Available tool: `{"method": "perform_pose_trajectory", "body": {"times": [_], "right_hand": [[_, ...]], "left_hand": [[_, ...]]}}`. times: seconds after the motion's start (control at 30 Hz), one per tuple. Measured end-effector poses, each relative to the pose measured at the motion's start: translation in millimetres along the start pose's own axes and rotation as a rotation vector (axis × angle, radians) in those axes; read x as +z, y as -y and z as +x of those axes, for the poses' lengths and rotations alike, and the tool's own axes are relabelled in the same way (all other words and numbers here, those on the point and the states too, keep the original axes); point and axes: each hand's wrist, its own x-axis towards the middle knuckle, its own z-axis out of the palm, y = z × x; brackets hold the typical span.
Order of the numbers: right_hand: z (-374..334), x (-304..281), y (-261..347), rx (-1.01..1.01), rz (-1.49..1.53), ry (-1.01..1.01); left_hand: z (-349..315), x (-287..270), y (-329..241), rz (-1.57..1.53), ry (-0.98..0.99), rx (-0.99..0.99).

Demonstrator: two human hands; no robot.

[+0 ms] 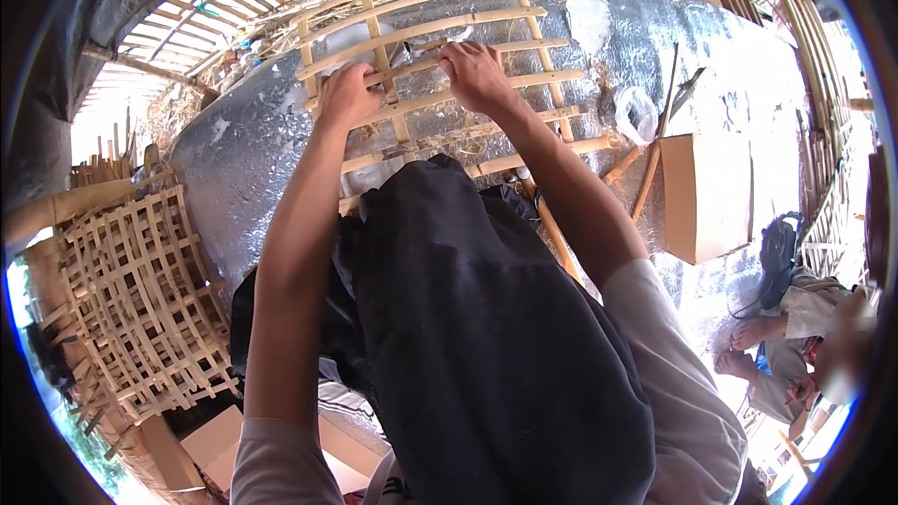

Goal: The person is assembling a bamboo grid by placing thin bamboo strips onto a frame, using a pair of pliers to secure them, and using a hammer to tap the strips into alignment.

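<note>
A lattice of split bamboo slats [537, 44] lies in front of me, its long slats crossed by several shorter uprights. My left hand [348, 95] is closed around the lattice near its left upright. Farther right, my right hand [477, 77] has its fingers curled down on a slat in the middle. Whether a tie or small piece is between those fingers is hidden. Dark cloth [486, 318] covers my lap below the lattice's near edge.
A silvery sheet [234, 159] spreads underneath. At the left leans a woven bamboo panel [140, 299]. To the right are a clear plastic roll [636, 114], a thin stick [655, 164] and a cardboard box [692, 196]. Another person [795, 346] sits at the far right.
</note>
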Motion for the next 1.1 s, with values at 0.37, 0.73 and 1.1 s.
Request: {"method": "perform_pose_trajectory", "body": {"times": [0.37,0.73,1.1], "right_hand": [[14.7,8.9,3.1,-0.059,0.128,-0.108],[10.5,3.1,18.6,0.051,0.064,-0.009],[3.9,1.8,9.8,-0.01,-0.01,-0.062]], "left_hand": [[-8.6,14.7,6.7,-0.012,-0.162,-0.004],[-12.4,9.0,8.1,-0.192,-0.163,0.066],[-6.8,-13.3,-12.7,0.329,0.003,-0.012]]}}
